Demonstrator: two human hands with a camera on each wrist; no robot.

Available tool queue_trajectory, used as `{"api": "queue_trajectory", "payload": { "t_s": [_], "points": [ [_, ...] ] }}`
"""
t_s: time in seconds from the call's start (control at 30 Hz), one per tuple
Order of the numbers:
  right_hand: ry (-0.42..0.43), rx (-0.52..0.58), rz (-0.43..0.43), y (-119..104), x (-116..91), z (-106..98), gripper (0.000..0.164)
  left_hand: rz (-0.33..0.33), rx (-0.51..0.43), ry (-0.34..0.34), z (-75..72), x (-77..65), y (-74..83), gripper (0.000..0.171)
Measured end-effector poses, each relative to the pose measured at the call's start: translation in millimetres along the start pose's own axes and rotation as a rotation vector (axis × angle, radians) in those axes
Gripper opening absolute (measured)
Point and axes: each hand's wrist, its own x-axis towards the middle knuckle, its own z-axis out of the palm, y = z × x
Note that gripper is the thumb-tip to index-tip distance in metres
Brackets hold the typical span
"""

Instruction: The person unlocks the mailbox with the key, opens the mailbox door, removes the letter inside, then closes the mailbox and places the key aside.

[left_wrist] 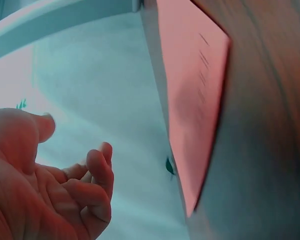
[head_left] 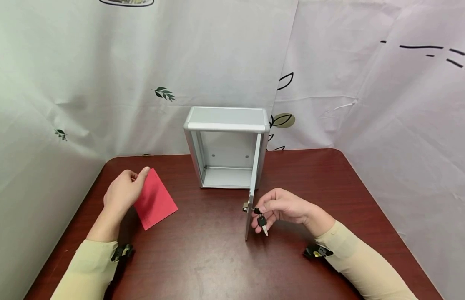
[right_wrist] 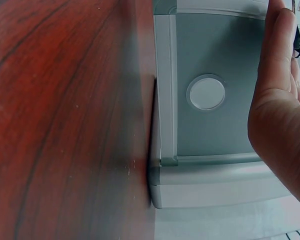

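Note:
A silver-white metal box [head_left: 228,119] stands upright at the back of the table, its hinged door [head_left: 255,171] swung outward on the right side. My right hand [head_left: 286,207] is at the door's free edge and pinches a black-headed key [head_left: 257,211] in the lock [head_left: 245,207]. A second key [head_left: 262,223] dangles below it. To the left, a flat red envelope [head_left: 155,200] lies on the table. Just above it hovers my left hand [head_left: 123,189]; in the left wrist view its fingers are loosely curled, apart from the envelope, with nothing between them.
The dark red-brown wooden table [head_left: 202,258] has rounded back corners. White printed cloth [head_left: 224,54] hangs behind it and along both sides. A round pale disc [right_wrist: 207,93] shows on the door's face in the right wrist view.

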Motion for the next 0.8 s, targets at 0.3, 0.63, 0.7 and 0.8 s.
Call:
{"api": "queue_trajectory", "payload": {
  "t_s": [0.3, 0.63, 0.7, 0.8],
  "points": [
    [0.0, -0.001, -0.001, -0.1, 0.0, 0.5, 0.027, 0.133, -0.162, 0.022, 9.1, -3.9, 28.5, 0.084],
    [-0.001, -0.004, -0.003, 0.2, -0.1, 0.3, 0.027, 0.239, -0.246, -0.016, 19.5, -5.5, 41.8, 0.083],
    [0.0, -0.004, -0.004, 0.2, -0.1, 0.3, 0.027, 0.268, -0.258, -0.016, 22.1, -4.9, 44.1, 0.082],
    [0.004, -0.005, -0.002, 0.2, -0.5, 0.2, 0.027, 0.316, -0.278, -0.017, 26.3, -3.3, 48.8, 0.078]
  ]
}}
